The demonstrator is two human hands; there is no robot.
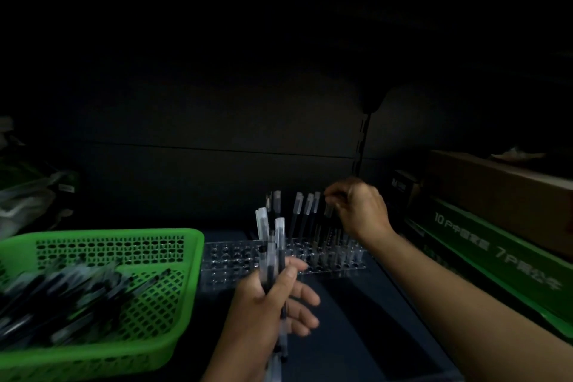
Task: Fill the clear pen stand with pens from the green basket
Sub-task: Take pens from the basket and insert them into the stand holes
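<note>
- Left hand (273, 301), low in the middle of the view, grips a bundle of slim clear-barrelled pens with frosted caps (279, 236). Thumb and fingers are curled round the barrels.
- That bundle stands nearly upright, caps up and just above the near edge of the stand. Its lower ends stick out below the palm.
- Right hand (361, 211) is raised over the right part of the stand, fingers drawn together in a narrow pinch on the top of a single capped pen (328, 211).
- This single pen hangs close to vertical, cap up and lower end pointing down at the holes on the right. Blur hides whether its tip sits in a hole.
- A clear acrylic pen stand with rows of round holes (229, 257) lies flat on the dark shelf (356, 319), long side running left to right, just beside the basket.
- Several standing pens (299, 211) rise from the stand's back and right holes, caps up, some leaning slightly. The holes on the left show none.
- A green perforated plastic basket (186, 260) sits at the left, holding a heap of loose pens (62, 298) that lie flat, mostly slanting from near left to far right.
- Green flat boxes with white print (496, 260) lie at the right, with a brown cardboard box (496, 192) stacked on them.
</note>
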